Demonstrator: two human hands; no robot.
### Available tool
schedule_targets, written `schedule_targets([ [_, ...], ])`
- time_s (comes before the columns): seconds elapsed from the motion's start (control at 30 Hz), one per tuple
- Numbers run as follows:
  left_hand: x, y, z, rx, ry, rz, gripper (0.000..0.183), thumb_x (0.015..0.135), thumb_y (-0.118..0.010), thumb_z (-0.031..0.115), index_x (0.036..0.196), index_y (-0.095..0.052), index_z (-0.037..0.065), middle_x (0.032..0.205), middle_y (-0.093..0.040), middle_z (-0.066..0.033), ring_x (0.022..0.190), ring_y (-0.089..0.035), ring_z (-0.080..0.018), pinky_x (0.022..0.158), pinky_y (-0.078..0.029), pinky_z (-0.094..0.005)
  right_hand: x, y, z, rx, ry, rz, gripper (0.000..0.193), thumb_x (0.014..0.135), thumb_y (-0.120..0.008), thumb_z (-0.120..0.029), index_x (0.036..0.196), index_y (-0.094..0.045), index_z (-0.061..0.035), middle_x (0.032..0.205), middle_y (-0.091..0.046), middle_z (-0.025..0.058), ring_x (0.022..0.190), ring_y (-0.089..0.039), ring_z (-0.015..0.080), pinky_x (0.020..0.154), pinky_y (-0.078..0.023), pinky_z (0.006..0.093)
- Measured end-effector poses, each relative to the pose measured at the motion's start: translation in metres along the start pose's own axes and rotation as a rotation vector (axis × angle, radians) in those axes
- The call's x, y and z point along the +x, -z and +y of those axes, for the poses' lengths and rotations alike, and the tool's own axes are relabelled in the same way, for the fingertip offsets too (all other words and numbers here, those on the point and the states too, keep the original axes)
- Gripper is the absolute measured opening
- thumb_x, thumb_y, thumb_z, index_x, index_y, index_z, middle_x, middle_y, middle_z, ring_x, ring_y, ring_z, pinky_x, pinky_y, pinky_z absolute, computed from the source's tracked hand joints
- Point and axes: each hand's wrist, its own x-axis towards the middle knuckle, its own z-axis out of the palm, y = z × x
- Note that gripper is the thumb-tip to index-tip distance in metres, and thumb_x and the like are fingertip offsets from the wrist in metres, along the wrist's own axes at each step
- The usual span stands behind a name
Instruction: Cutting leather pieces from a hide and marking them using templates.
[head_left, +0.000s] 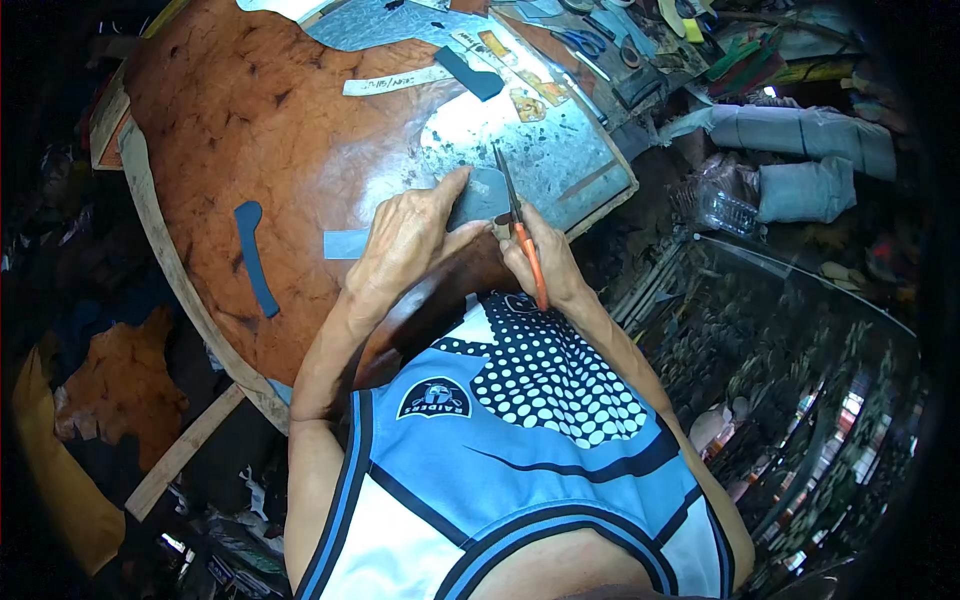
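My left hand [405, 235] pinches a grey-blue piece of sheet material [480, 195] between thumb and fingers, near the table's front edge. Orange-handled scissors [530, 255] are in my right hand [547, 255], blades pointing away from me along the right edge of the piece. Whether the blades are parted is hard to make out. A pale blue strip [343, 244] sticks out left of my left hand; the hand hides whether it joins the held piece. One curved dark blue cutout [252, 255] lies to the left, and another dark cutout [470, 74] lies farther back.
A large brown hide [220, 110] covers much of the table, beside a shiny metal sheet [570, 150]. A pale strip [395, 82] lies near the far cutout. Tools, including dark-handled scissors [580, 42], crowd the back right. Wrapped bundles [805, 135] are at the right.
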Motion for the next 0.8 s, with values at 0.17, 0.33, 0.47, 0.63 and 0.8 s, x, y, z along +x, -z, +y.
schedule_targets([
  [0.17, 0.0, 0.001, -0.004, 0.027, -0.032, -0.019, 0.054, 0.081, -0.074, 0.028, 0.121, -0.055, -0.001, 0.07, -0.064, -0.0222, 0.065, -0.065, -0.0378, 0.059, -0.052, -0.0435, 0.0, -0.001, -0.001, 0.021, 0.023, 0.011, 0.026, 0.084, -0.06, -0.012, 0.104, -0.05, 0.0012, 0.074, -0.058, 0.019, 0.068, -0.064, 0.0281, 0.064, -0.048, 0.0387],
  [0.33, -0.001, 0.004, -0.004, 0.038, -0.059, -0.025, 0.054, 0.081, -0.074, 0.028, 0.121, -0.055, -0.001, 0.072, -0.064, -0.0223, 0.066, -0.065, -0.0384, 0.061, -0.052, -0.0442, 0.0, -0.007, 0.01, 0.013, 0.055, 0.039, 0.025, 0.085, -0.059, -0.011, 0.103, -0.051, 0.0028, 0.069, -0.056, 0.0168, 0.059, -0.06, 0.025, 0.057, -0.047, 0.0362],
  [0.47, -0.002, 0.004, -0.007, 0.064, -0.047, -0.033, 0.059, 0.079, -0.076, 0.035, 0.123, -0.057, 0.001, 0.073, -0.067, -0.0186, 0.067, -0.068, -0.0318, 0.061, -0.053, -0.0401, 0.004, -0.004, 0.009, 0.009, 0.104, 0.049, 0.022, 0.086, -0.058, -0.011, 0.102, -0.052, 0.003, 0.067, -0.058, 0.0119, 0.055, -0.059, 0.02, 0.053, -0.046, 0.0326],
  [0.63, -0.004, 0.004, -0.013, 0.06, -0.046, -0.098, 0.064, 0.078, -0.077, 0.035, 0.128, -0.053, 0.003, 0.073, -0.067, -0.017, 0.065, -0.067, -0.0314, 0.061, -0.051, -0.0403, 0.022, 0.013, 0.011, 0.545, -0.152, -0.092, 0.021, 0.093, -0.055, -0.014, 0.109, -0.054, -0.0008, 0.077, -0.059, 0.0042, 0.06, -0.057, 0.0105, 0.056, -0.048, 0.0225],
  [0.8, -0.002, 0.008, -0.006, 0.097, -0.149, -0.015, 0.067, 0.077, -0.078, 0.033, 0.131, -0.05, 0.004, 0.07, -0.065, -0.0148, 0.061, -0.06, -0.031, 0.066, -0.049, -0.041, 0.039, 0.015, -0.014, 0.562, -0.103, -0.125, 0.028, 0.091, -0.061, -0.017, 0.112, -0.052, -0.0007, 0.077, -0.057, 0.0036, 0.062, -0.06, 0.0102, 0.058, -0.05, 0.022],
])
